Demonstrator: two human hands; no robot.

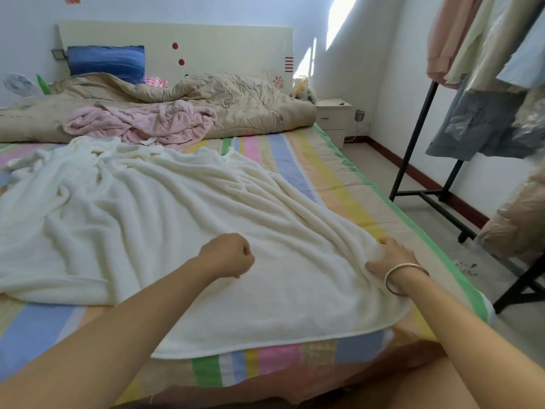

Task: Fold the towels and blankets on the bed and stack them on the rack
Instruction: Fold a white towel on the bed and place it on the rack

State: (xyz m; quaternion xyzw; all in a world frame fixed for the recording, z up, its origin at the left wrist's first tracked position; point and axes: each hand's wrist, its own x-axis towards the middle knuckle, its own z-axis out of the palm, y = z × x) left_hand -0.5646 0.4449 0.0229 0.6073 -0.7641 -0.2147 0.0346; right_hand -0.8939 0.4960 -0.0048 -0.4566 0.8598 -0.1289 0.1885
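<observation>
Lower centre: left hand (pixel 227 256) clenched over cream blanket (pixel 165 208); lower right: right hand (pixel 393 258) grasping its bunched edge.

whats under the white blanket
The striped sheet shows around the white blanket, so the blanket lies on that. Anything else beneath its middle is covered.

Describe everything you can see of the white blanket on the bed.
The white blanket is cream-white, plush, terry-like cloth with a stitched hem. It lies unfolded across the striped sheet, smoother near the foot edge and rumpled farther off. Its far edge meets the pink blanket. The right hand grips a bunched fold at its right side. The left hand is fisted on its middle, and whether it pinches cloth cannot be told.
</observation>
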